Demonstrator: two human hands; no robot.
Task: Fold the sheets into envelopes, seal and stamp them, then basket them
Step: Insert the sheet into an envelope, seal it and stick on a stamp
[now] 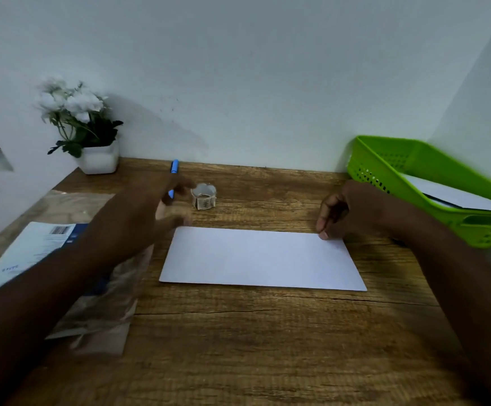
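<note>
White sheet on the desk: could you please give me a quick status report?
Left hand open, blurred, above sheet's far left corner. Right hand curled, fingers touching far right corner. White sheet flat. Green basket holds paper. Nothing in the way.

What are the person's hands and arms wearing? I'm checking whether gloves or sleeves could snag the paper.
Nothing visible: the left hand and right hand are bare, with no gloves, and both forearms are uncovered right to the picture's edge. No rings, watch or bracelets show, though the left hand is motion-blurred.
</note>
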